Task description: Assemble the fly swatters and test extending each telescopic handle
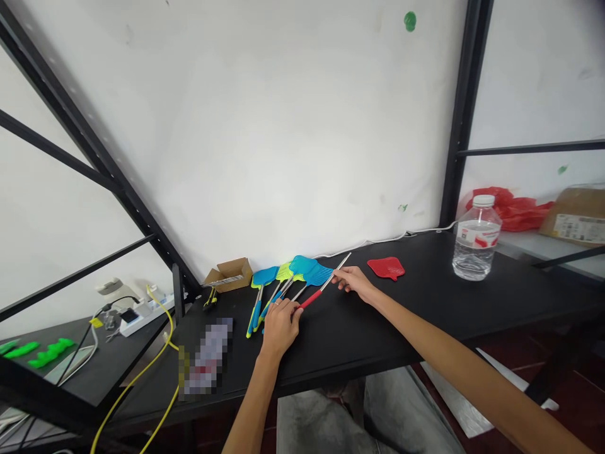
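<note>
Before a white wall [307,126], at the black bench [331,340], has toward the left of centre a loose fan of blue and yellow-green swatters [312,272], with heads toward the wall. Near the right end, has a clear bottle [477,246] with white cap, upright. Just left of the swatter heads, has a small open cardboard box [229,276]. Above the bench, just beside the swatters, holds a metal rod [345,261] with red handle [312,297], slanting up to the right. With left hand [280,323], grips the handle near its lower end; with right hand [355,281], pinches the metal part. Right of this hand, has a red swatter head [385,267] lying flat, apart from the rod.
</note>
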`<state>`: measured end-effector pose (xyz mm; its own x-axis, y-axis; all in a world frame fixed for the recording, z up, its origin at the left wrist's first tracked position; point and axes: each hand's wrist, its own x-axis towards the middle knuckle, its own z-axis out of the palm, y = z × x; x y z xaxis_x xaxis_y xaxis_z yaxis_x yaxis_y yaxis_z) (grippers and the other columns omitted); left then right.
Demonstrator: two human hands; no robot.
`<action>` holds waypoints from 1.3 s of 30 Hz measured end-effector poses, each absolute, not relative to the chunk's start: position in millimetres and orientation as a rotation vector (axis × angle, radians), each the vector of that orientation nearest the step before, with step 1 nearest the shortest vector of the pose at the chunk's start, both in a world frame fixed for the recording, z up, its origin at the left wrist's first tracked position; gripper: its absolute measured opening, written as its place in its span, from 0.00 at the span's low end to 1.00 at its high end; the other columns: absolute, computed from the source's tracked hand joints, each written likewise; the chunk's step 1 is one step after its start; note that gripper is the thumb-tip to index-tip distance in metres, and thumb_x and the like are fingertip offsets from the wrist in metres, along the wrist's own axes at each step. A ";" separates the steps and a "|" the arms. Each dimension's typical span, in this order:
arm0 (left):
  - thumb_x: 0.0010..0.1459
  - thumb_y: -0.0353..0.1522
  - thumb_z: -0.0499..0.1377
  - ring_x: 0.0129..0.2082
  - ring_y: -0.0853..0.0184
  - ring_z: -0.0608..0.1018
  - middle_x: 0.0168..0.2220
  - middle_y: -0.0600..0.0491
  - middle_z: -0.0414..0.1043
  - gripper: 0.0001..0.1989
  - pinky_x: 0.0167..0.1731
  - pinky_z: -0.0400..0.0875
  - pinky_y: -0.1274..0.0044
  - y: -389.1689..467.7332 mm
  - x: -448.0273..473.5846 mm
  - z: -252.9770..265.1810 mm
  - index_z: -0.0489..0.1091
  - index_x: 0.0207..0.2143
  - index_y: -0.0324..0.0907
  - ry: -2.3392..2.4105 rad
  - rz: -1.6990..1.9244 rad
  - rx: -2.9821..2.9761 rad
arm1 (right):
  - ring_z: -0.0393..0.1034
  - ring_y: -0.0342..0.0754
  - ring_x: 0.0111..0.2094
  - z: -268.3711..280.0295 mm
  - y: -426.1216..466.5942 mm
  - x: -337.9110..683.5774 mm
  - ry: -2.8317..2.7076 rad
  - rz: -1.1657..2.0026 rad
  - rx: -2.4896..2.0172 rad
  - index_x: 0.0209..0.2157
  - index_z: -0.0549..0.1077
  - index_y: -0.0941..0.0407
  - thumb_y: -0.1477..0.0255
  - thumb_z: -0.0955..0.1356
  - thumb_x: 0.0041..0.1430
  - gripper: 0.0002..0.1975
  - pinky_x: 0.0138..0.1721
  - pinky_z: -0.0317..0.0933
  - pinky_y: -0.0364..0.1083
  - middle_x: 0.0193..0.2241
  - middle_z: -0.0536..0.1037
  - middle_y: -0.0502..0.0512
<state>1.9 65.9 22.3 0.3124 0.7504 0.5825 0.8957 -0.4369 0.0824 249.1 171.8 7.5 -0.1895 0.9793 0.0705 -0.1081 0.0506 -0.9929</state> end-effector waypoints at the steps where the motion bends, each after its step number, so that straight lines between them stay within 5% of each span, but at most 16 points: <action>1: 0.64 0.34 0.51 0.34 0.61 0.72 0.31 0.51 0.71 0.10 0.37 0.63 0.70 66.1 1.7 22.1 0.72 0.35 0.44 -1.495 -0.820 -2.330 | 0.68 0.39 0.21 7.8 171.4 249.3 -1.306 1.350 -0.983 0.29 0.76 0.59 0.63 0.69 0.55 0.13 0.15 0.52 0.36 0.31 0.80 0.60; 11: 0.64 0.34 0.51 0.32 0.62 0.71 0.28 0.53 0.69 0.09 0.38 0.65 0.70 66.9 1.8 19.3 0.70 0.34 0.44 -1.482 -0.835 -2.418 | 0.70 0.42 0.25 12.2 158.4 244.1 -1.643 1.343 -0.770 0.38 0.78 0.59 0.59 0.70 0.53 0.18 0.18 0.55 0.38 0.36 0.80 0.60; 23: 0.66 0.39 0.48 0.34 0.64 0.74 0.32 0.51 0.70 0.13 0.33 0.66 0.74 60.8 10.1 22.4 0.70 0.38 0.44 -1.452 -0.781 -2.577 | 0.68 0.44 0.25 15.3 145.4 238.6 -2.053 1.097 -0.706 0.39 0.80 0.56 0.60 0.70 0.52 0.17 0.26 0.60 0.41 0.28 0.78 0.53; 28: 0.67 0.39 0.46 0.34 0.63 0.75 0.32 0.51 0.70 0.15 0.30 0.65 0.75 64.2 5.4 21.9 0.69 0.36 0.43 -1.516 -0.831 -2.504 | 0.70 0.52 0.38 20.6 158.9 262.6 -1.889 0.396 -1.216 0.41 0.78 0.51 0.63 0.69 0.55 0.13 0.42 0.61 0.48 0.37 0.79 0.55; 32: 0.67 0.39 0.46 0.32 0.64 0.74 0.31 0.52 0.69 0.15 0.28 0.63 0.76 66.4 2.1 20.9 0.69 0.36 0.44 -1.534 -0.857 -2.475 | 0.51 0.68 0.60 16.0 175.1 303.7 -1.496 -0.029 -1.905 0.54 0.69 0.57 0.60 0.69 0.54 0.28 0.56 0.43 0.62 0.57 0.65 0.69; 35: 0.66 0.39 0.47 0.32 0.64 0.74 0.31 0.52 0.70 0.14 0.28 0.63 0.76 67.2 1.7 20.4 0.70 0.36 0.44 -1.522 -0.862 -2.482 | 0.49 0.74 0.60 10.0 180.2 320.9 -1.472 0.102 -2.180 0.58 0.65 0.59 0.53 0.69 0.50 0.37 0.55 0.41 0.66 0.59 0.60 0.73; 39: 0.66 0.39 0.47 0.30 0.64 0.74 0.31 0.52 0.69 0.15 0.28 0.63 0.76 67.4 1.9 20.1 0.70 0.37 0.44 -1.525 -0.869 -2.474 | 0.60 0.70 0.53 10.2 178.2 313.8 -1.659 0.096 -2.083 0.56 0.66 0.57 0.55 0.68 0.52 0.33 0.48 0.52 0.60 0.52 0.69 0.71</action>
<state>1.9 67.4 20.1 0.3326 0.7867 0.5201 0.8486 -0.4903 0.1989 313.8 178.2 10.2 0.2655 0.9357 0.2324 0.9026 -0.1565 -0.4011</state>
